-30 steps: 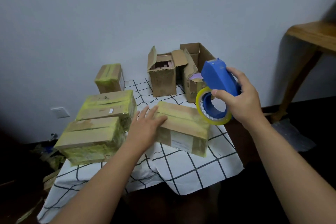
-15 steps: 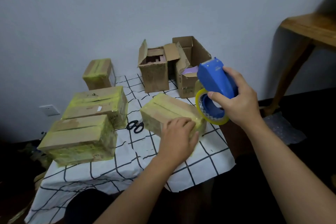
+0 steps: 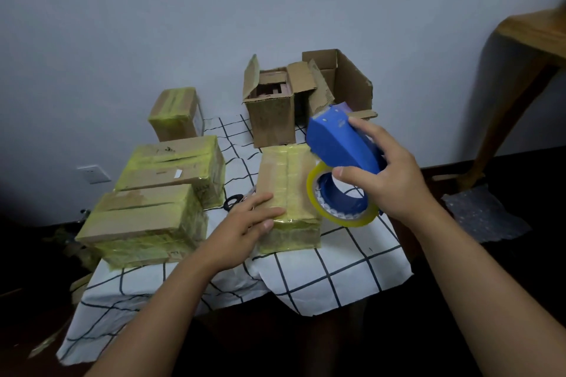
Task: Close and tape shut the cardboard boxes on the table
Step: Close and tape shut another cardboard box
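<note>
A closed cardboard box (image 3: pixel 286 184), its top seam and near end covered in yellowish tape, is set near the middle of the table's checked cloth (image 3: pixel 330 269). The left hand (image 3: pixel 245 226) is laid on the box's near left corner with fingers straight, nothing being gripped. Just right of and above the box, a blue tape dispenser (image 3: pixel 340 147) is gripped in the right hand (image 3: pixel 389 174), thumb and fingers curled round its body; a roll of yellowish tape (image 3: pixel 340 211) is carried on its underside, hanging beside the box's right edge.

Behind, two open boxes are seen against the wall. Inside the left open box (image 3: pixel 271 110), brownish contents can be made out but not identified; the interior of the right open box (image 3: pixel 340 82) is largely hidden by its flaps and the dispenser.

To the left, three taped boxes are placed: a near one (image 3: pixel 144 223), a middle one (image 3: pixel 174 168) touching it behind, and a small far one (image 3: pixel 176 113) apart. Black scissors (image 3: pixel 234 200) are partly visible between the near boxes and the central box.
</note>
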The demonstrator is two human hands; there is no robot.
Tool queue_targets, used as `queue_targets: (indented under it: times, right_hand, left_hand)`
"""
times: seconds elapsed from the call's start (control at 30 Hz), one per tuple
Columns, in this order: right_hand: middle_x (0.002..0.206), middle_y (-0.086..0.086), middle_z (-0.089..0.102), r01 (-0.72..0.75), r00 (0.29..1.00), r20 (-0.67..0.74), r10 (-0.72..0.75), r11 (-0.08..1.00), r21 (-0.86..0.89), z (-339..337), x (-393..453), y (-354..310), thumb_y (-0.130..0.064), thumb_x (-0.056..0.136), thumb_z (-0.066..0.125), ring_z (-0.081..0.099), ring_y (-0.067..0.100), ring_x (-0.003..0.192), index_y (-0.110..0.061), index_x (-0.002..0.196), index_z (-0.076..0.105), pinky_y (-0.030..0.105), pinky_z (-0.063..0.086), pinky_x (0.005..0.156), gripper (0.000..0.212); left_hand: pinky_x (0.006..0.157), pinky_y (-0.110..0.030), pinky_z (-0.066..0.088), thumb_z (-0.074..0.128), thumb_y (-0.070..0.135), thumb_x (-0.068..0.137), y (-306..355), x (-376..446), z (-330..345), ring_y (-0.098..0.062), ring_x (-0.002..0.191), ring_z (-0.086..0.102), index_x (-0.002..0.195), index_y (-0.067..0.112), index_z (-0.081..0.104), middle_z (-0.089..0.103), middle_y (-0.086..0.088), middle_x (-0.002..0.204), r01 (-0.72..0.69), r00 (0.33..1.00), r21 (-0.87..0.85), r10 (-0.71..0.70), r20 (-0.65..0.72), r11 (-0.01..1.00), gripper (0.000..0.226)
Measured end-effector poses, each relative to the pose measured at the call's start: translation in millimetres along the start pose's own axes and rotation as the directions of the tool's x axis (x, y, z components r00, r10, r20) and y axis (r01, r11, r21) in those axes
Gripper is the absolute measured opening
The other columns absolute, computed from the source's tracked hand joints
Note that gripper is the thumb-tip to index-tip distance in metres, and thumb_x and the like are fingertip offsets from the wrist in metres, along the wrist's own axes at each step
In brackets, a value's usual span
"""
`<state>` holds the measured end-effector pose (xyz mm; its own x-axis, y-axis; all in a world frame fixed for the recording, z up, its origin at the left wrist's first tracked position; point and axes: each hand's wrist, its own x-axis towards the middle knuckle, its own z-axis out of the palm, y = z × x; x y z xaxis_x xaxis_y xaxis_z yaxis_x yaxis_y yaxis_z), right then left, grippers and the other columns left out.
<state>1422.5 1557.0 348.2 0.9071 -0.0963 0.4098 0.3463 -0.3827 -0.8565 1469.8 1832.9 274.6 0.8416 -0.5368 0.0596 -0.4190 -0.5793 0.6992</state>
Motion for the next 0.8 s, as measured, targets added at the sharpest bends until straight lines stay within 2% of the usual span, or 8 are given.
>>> queue_targets:
  times: [0.1, 0.23, 0.33, 0.43, 0.53, 0.6, 0.67, 0.8]
  right_hand:
    - [0.120, -0.018, 0.053, -0.030, 0.991, 0.132, 0.031, 0.999, -0.011, 5.6, 3.3, -4.0, -0.029, 0.073, 0.088, 0.059, 0.001, 0.097, -0.053, 0.128, 0.051, 0.014, 0.052, 0.075, 0.071]
    - [0.118, -0.026, 0.053, -0.025, 0.947, 0.316, 0.058, 0.994, -0.108, 5.4, 3.5, -9.6, -0.029, 0.073, 0.088, 0.060, -0.001, 0.097, -0.058, 0.127, 0.050, 0.013, 0.050, 0.076, 0.072]
    - [0.119, -0.023, 0.054, -0.048, 0.928, 0.361, 0.094, 0.990, -0.133, 4.0, 0.5, -15.9, -0.040, 0.065, 0.084, 0.060, 0.000, 0.096, -0.063, 0.124, 0.051, 0.013, 0.051, 0.077, 0.071]
    - [0.117, -0.011, 0.059, -0.076, 0.911, 0.398, 0.110, 0.992, -0.100, 2.7, -2.1, -19.8, -0.048, 0.059, 0.080, 0.063, 0.006, 0.095, -0.062, 0.123, 0.052, 0.016, 0.052, 0.078, 0.071]
    - [0.118, -0.008, 0.061, -0.075, 0.899, 0.426, 0.105, 0.993, -0.086, 0.9, -3.8, -21.8, -0.055, 0.056, 0.076, 0.064, 0.008, 0.097, -0.063, 0.123, 0.052, 0.019, 0.052, 0.078, 0.072]
    - [0.118, -0.011, 0.061, -0.071, 0.894, 0.437, 0.099, 0.994, -0.081, 0.6, -3.9, -22.7, -0.055, 0.056, 0.076, 0.064, 0.009, 0.097, -0.063, 0.124, 0.052, 0.019, 0.051, 0.079, 0.072]
    - [0.114, -0.016, 0.062, -0.062, 0.891, 0.445, 0.085, 0.996, -0.067, 0.5, -3.6, -23.5, -0.055, 0.057, 0.076, 0.064, 0.009, 0.097, -0.063, 0.123, 0.052, 0.017, 0.051, 0.079, 0.071]
    - [0.110, -0.023, 0.063, -0.042, 0.885, 0.462, 0.056, 0.998, -0.040, 0.4, -4.5, -24.9, -0.052, 0.059, 0.076, 0.063, 0.008, 0.099, -0.063, 0.122, 0.053, 0.014, 0.050, 0.080, 0.069]
  left_hand:
    - [0.116, -0.040, 0.029, 0.045, 0.035, 0.101, -0.8, -0.6, 3.3, -0.005, 0.139, 0.027, 0.121, 0.054, 0.056, 0.035, 0.020, 0.148, 0.005, 1.000, -0.027, -0.005, -0.019, 1.000, 0.030]
    - [0.115, -0.037, 0.023, 0.039, 0.045, 0.098, 1.0, -2.2, 4.4, -0.009, 0.135, 0.026, 0.121, 0.057, 0.053, 0.031, 0.034, 0.141, 0.014, 0.999, 0.041, -0.013, -0.035, 0.999, 0.030]
    - [0.117, -0.038, 0.017, 0.035, 0.062, 0.088, 6.0, -3.2, 4.8, -0.007, 0.139, 0.022, 0.126, 0.050, 0.056, 0.034, 0.034, 0.141, 0.051, 0.996, 0.007, -0.050, -0.067, 0.999, 0.045]
    - [0.114, -0.037, 0.030, 0.043, 0.054, 0.090, 24.9, -4.3, 5.3, -0.004, 0.135, 0.034, 0.124, 0.036, 0.062, 0.053, 0.019, 0.135, 0.084, 0.969, -0.169, -0.120, -0.215, 0.982, 0.043]
    - [0.091, -0.037, 0.052, 0.045, 0.044, 0.100, 53.8, -4.3, 2.2, -0.009, 0.096, 0.063, 0.099, 0.020, 0.071, 0.073, 0.006, 0.099, 0.090, 0.897, -0.502, -0.289, -0.334, 0.860, 0.036]
    - [0.083, -0.036, 0.054, 0.040, 0.046, 0.103, 66.4, -2.6, -1.8, -0.016, 0.084, 0.067, 0.101, 0.012, 0.071, 0.075, 0.000, 0.085, 0.183, 0.893, -0.717, -0.419, -0.165, 0.672, 0.046]
    - [0.074, -0.033, 0.054, 0.035, 0.056, 0.100, 74.0, -3.3, -6.5, -0.020, 0.076, 0.067, 0.101, 0.005, 0.071, 0.075, -0.007, 0.083, 0.325, 0.879, -0.790, -0.473, 0.050, 0.519, 0.063]
    - [0.060, -0.028, 0.052, 0.036, 0.072, 0.090, 77.6, -8.4, -7.9, -0.020, 0.066, 0.066, 0.092, 0.001, 0.071, 0.071, -0.013, 0.079, 0.521, 0.835, -0.729, -0.443, 0.327, 0.444, 0.080]
